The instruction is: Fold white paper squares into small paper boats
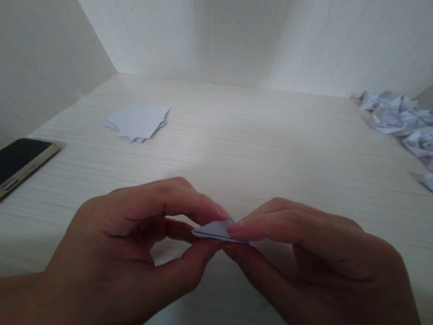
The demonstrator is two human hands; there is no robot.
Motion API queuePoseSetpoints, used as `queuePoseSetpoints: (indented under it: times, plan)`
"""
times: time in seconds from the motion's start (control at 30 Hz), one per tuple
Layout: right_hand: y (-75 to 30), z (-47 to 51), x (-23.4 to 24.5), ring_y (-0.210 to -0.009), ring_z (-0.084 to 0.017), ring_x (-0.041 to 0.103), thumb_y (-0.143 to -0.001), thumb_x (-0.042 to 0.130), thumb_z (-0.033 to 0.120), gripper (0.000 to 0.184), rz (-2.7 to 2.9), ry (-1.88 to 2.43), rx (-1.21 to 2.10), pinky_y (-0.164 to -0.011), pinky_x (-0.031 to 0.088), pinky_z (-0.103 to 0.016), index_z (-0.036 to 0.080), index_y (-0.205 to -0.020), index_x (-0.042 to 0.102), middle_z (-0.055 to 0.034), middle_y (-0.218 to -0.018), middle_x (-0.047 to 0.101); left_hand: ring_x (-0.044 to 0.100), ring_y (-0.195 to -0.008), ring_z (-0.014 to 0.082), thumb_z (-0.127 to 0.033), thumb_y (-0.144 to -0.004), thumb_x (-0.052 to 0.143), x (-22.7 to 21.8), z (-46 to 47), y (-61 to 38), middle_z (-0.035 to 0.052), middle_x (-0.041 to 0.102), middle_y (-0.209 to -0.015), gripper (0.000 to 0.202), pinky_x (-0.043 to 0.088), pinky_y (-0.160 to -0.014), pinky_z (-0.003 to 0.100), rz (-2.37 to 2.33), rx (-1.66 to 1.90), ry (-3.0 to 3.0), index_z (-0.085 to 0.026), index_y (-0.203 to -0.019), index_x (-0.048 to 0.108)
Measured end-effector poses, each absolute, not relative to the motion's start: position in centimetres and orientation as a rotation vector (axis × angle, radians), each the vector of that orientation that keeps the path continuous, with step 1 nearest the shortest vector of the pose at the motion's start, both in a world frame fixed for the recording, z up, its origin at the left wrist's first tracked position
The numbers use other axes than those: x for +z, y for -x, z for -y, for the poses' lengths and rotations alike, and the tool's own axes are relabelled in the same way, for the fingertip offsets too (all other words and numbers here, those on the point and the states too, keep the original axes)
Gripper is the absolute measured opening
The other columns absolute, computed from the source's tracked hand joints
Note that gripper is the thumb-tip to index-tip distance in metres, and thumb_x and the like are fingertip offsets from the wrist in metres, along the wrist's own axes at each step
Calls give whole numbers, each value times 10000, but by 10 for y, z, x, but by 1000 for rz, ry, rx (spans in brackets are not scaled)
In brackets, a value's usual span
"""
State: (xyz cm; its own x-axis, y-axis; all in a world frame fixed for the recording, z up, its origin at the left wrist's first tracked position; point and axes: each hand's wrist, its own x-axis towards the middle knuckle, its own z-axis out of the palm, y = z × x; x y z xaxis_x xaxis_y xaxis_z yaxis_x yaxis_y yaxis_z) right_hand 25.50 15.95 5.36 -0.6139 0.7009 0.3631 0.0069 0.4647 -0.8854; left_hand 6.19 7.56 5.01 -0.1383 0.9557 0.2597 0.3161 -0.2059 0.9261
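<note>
A small folded piece of white paper (212,230), triangular in outline, is held up between both hands near the bottom middle of the view. My left hand (140,242) pinches its left part, thumb below and index finger on top. On the other side, my right hand (318,263) grips the right part between thumb and index finger. The paper's lower edge shows layered folds, and the fingertips cover some of its surface.
A loose stack of white paper squares (139,121) lies at the back left. The dark-screened phone (4,175) rests by the left wall. Several folded white paper pieces (419,133) are heaped at the right. Pale panels (235,29) enclose the wood-grain tabletop (249,145).
</note>
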Motion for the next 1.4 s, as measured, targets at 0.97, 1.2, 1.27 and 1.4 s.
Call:
queuePoseSetpoints:
  times: [0.97, 1.2, 1.27, 1.4]
  plan:
    - [-253, -163, 52, -602, -96, 721, -887, 841, 236, 62, 1981, 712, 1214, -571, 583, -191, 298, -883, 834, 61, -752, 801, 786, -812, 143, -28, -871, 771, 55, -80, -54, -28, 836, -953, 396, 645, -662, 231, -1400, 1324, -1891, -351, -1097, 810]
    - [-260, -157, 54, -744, -109, 773, -910, 780, 104, 222, 2042, 649, 1021, -697, 641, -184, 302, -992, 835, 29, -906, 831, 785, -775, 130, -51, -874, 779, 60, -81, -57, -39, 838, -948, 359, 650, -645, 221, -1435, 1343, -1947, -341, -1085, 803]
    - [-262, -157, 52, -802, -130, 790, -912, 765, 91, 255, 2076, 606, 1015, -705, 654, -196, 307, -1025, 839, 7, -957, 839, 787, -771, 137, -55, -862, 785, 61, -80, -58, -48, 835, -939, 377, 651, -630, 229, -1448, 1331, -1915, -367, -1073, 802]
    - [-263, -157, 49, -819, -146, 795, -905, 759, 70, 273, 2057, 588, 1054, -699, 665, -206, 308, -1005, 846, -12, -969, 838, 801, -812, 161, -67, -843, 803, 59, -75, -57, -54, 840, -994, 457, 670, -674, 264, -1492, 1295, -1875, -416, -1137, 788]
